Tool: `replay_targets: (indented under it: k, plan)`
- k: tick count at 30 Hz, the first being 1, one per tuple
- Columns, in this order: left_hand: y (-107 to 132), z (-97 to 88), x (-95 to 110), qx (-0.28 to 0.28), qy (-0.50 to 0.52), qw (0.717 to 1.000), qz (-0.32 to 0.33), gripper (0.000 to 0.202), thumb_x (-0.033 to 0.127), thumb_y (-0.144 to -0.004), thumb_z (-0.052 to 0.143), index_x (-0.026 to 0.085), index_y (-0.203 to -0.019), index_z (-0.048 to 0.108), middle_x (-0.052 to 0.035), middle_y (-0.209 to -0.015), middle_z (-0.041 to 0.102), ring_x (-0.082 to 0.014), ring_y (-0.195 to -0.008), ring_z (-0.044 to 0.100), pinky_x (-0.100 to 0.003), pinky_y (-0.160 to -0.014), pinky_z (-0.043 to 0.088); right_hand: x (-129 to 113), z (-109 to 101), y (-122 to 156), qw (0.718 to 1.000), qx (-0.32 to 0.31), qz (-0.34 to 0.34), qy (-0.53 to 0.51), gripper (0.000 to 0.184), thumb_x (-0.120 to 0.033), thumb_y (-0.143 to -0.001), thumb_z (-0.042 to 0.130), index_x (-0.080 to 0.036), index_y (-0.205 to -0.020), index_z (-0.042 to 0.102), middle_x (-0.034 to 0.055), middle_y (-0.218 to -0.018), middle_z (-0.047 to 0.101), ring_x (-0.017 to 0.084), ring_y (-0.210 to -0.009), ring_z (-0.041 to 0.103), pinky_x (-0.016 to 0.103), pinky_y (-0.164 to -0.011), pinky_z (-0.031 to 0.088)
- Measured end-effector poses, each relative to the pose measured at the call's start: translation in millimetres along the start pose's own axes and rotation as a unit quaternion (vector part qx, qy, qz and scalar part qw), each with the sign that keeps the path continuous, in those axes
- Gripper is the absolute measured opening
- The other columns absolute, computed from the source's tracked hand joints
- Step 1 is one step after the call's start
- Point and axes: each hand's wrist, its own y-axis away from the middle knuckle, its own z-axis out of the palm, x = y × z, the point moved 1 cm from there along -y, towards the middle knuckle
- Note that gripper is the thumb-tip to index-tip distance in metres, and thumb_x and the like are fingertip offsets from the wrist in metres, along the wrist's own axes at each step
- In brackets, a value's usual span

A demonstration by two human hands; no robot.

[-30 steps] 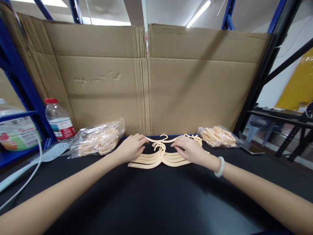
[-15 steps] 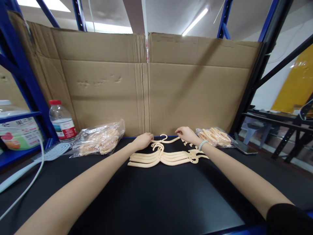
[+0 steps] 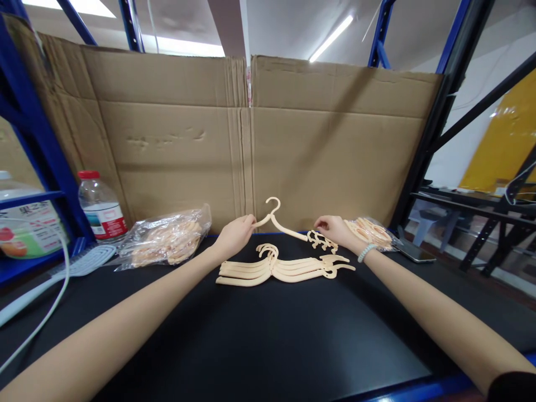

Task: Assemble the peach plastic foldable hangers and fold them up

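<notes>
My left hand [image 3: 235, 234] is closed round the left arm of a beige clothes hanger [image 3: 288, 230], behind the others. This hanger is tilted, hook up, its right arm sloping down toward a cluster of small beige pieces [image 3: 321, 242]. Right beside that cluster is my right hand [image 3: 334, 229], a beaded bracelet on its wrist. Its fingers are curled together, and whatever they may hold is hidden. In front of both hands, several beige hangers [image 3: 247, 273] lie in an overlapping row on the black table, hooks toward the back. Some beige clip-like pieces [image 3: 333, 267] lie at their right ends.
Clear bags of beige parts stand at the left [image 3: 167, 240] and right [image 3: 371, 231]. A phone [image 3: 416, 254] lies far right. A red-capped bottle [image 3: 103, 209], a pale hairbrush [image 3: 90, 262] and a white cable [image 3: 62, 296] are at left. A cardboard wall [image 3: 335, 145] closes the back.
My left hand has raised the left side of the rear hanger, tilting it. My right hand has moved right, off the hanger's right end, to the small pieces.
</notes>
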Motion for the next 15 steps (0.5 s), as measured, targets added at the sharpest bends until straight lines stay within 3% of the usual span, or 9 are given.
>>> replay_targets:
  k: [3,7,15]
  plan:
    - [14,-11.6,4,0.040,0.027,0.999,0.007,0.012,0.017,-0.097,0.042,0.016,-0.099,0.054,-0.0078,-0.093,0.064,-0.0212,-0.084,0.064,-0.035,-0.073,0.051,1,1,3,0.997,-0.052,-0.060,0.002,0.024,-0.005,-0.080,0.056,-0.014,-0.093,0.073,0.0075,-0.091,0.073,0.017,-0.082,0.065,0.025,-0.074,0.048]
    - [40,-21.5,14,0.064,0.067,0.995,0.032,0.010,0.021,-0.097,0.040,0.018,-0.100,0.049,-0.0078,-0.095,0.063,-0.0218,-0.087,0.065,-0.034,-0.075,0.050,-3,10,6,0.983,-0.104,-0.149,0.007,0.021,-0.005,-0.078,0.059,-0.016,-0.086,0.074,0.0069,-0.089,0.071,0.018,-0.088,0.062,0.026,-0.081,0.046]
    - [92,-25.5,33,0.023,0.124,0.990,0.069,0.019,0.022,-0.096,0.040,0.019,-0.113,0.048,-0.0061,-0.099,0.061,-0.0199,-0.087,0.066,-0.032,-0.075,0.053,-13,15,10,0.972,-0.065,-0.224,-0.016,0.016,-0.007,-0.080,0.059,-0.017,-0.075,0.071,0.0063,-0.080,0.065,0.018,-0.084,0.055,0.031,-0.081,0.042]
